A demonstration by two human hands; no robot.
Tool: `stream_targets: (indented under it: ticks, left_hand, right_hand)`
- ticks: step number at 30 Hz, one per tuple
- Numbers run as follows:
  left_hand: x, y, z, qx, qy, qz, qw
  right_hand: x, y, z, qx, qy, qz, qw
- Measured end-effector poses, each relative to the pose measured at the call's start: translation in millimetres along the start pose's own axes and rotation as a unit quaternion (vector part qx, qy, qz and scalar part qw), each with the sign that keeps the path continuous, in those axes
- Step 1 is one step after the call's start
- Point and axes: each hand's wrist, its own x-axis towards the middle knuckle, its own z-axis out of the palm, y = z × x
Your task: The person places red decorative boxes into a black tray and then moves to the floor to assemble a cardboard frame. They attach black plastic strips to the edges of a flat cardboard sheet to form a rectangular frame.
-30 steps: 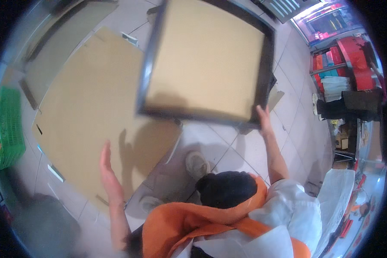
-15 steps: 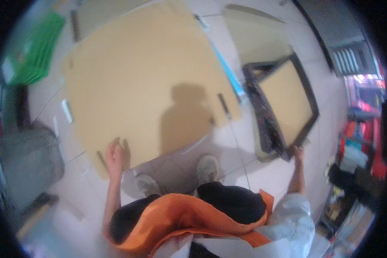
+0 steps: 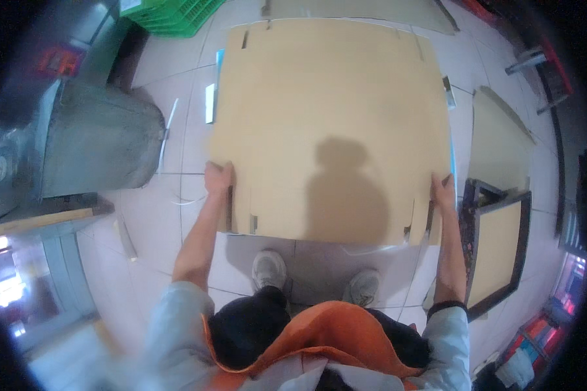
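A large tan cardboard sheet (image 3: 287, 117) with slots cut along its near and far edges lies before me, my shadow across it. My left hand (image 3: 220, 177) is closed on its left edge, beside a dark slot. On the opposite side my right hand (image 3: 443, 191) grips the right edge just above another slot. The fingers under the sheet are hidden in both cases. Strips of blue show along the sheet's sides from beneath it.
To the right a dark-framed tan panel (image 3: 497, 251) lies by a loose cardboard piece (image 3: 499, 140). A grey bin (image 3: 104, 140) stands left, a green crate (image 3: 176, 14) far left. My shoes (image 3: 269, 268) are on tiled floor close to the sheet's near edge.
My right hand has left the dark-framed panel at right and now holds the sheet's right edge. My left hand has moved onto the left edge. The view has turned.
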Motion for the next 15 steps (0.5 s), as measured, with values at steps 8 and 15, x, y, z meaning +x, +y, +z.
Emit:
stream_targets:
  ticks: [8, 15]
  left_hand:
    - [-18, 37, -43, -0.173, 0.006, -0.035, 0.984]
    - [-56, 11, -159, -0.218, -0.35, -0.003, 0.911]
  right_hand:
    - [-11, 11, -14, 0.149, 0.0, -0.011, 0.989]
    - [-88, 0, -94, 0.274, -0.129, 0.002, 0.953]
